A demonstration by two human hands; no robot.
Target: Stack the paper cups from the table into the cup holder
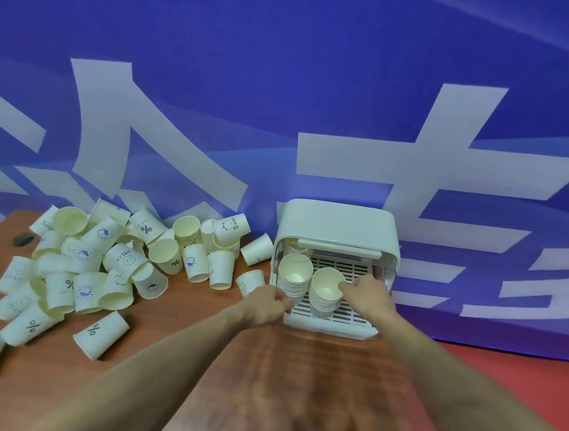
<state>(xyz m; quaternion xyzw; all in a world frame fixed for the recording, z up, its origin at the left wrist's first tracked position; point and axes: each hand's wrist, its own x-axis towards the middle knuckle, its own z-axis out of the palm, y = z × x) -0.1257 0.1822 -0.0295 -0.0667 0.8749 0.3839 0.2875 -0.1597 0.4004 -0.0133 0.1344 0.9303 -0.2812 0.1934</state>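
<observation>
Wooden tabletop [198,314], loose paper cups [100,254] heaped toward left edge. Right hand [367,296] pinching right cup stack [327,293] in cup holder [339,227]; left hand [266,305] curled against left cup stack [294,274].

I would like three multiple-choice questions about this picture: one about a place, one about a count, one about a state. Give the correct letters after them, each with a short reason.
1. Where does the pile of loose paper cups lie relative to the cup holder?
A. to its left on the table
B. to its right on the table
C. on top of it

2. How many stacks of cups stand in the holder's slotted tray?
A. none
B. two
C. five

3. What is the right hand doing?
A. hanging away from everything
B. touching the rim of the right stack
C. lifting the holder's lid

Answers:
1 A, the pile covers the table's left side, the holder stands at the right.
2 B, the left stack and the right stack stand side by side.
3 B, its fingers meet that stack's top rim.
</observation>
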